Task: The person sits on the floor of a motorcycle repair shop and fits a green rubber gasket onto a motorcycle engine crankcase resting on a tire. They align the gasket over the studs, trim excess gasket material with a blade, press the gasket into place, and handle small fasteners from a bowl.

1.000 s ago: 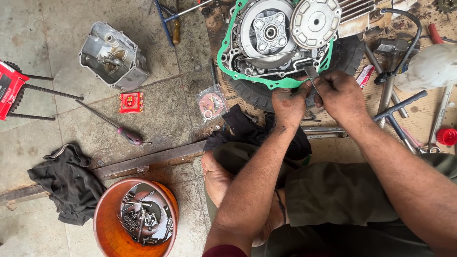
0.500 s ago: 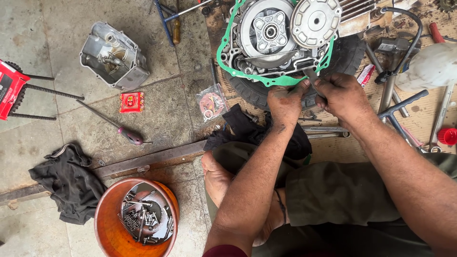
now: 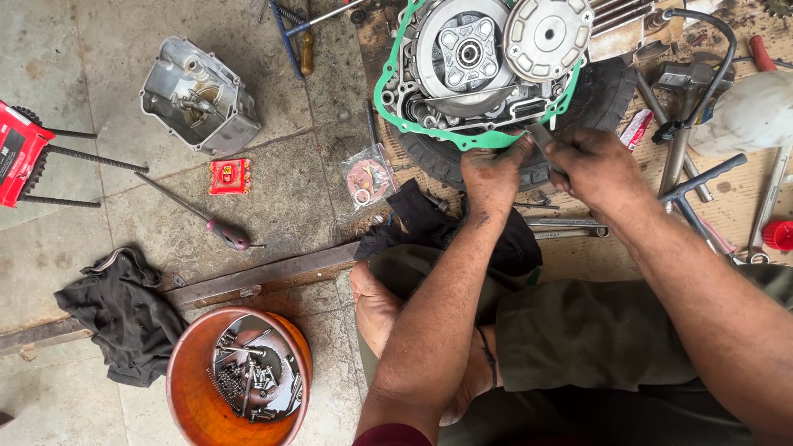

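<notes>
Both my hands are at the lower edge of the green gasket (image 3: 479, 142), which runs around the open engine case (image 3: 483, 66). The engine sits on a black tyre (image 3: 462, 165) at the top edge of the floor area, partly on the wooden board (image 3: 735, 206) to the right.

My left hand (image 3: 493, 172): fingers curled, tips pressed on the gasket's bottom edge. Pinching it or just pressing down, can't tell.

My right hand (image 3: 596, 169): fingers closed around a flat grey metal blade (image 3: 541, 136), its tip touching the gasket just beside my left fingertips.

Inside the case: the clutch assembly (image 3: 462, 49) and, beside it on the right, a round silver disc (image 3: 547, 35).

On the concrete floor (image 3: 83, 66):
- removed grey engine cover (image 3: 198, 97), inside facing up, upper left
- small red packet (image 3: 229, 176) below it
- clear bag of parts (image 3: 368, 176) near the tyre
- screwdriver with dark red handle (image 3: 211, 221) lying diagonal
- dark rag (image 3: 124, 310) at the left, another dark cloth (image 3: 421, 219) under my left forearm
- orange bowl (image 3: 194, 396) at the bottom edge, holding a metal plate with bolts (image 3: 252, 376)
- red tool (image 3: 21, 153) at the left edge

T-handle wrench (image 3: 698, 186) on the board, right of my right hand.
</notes>
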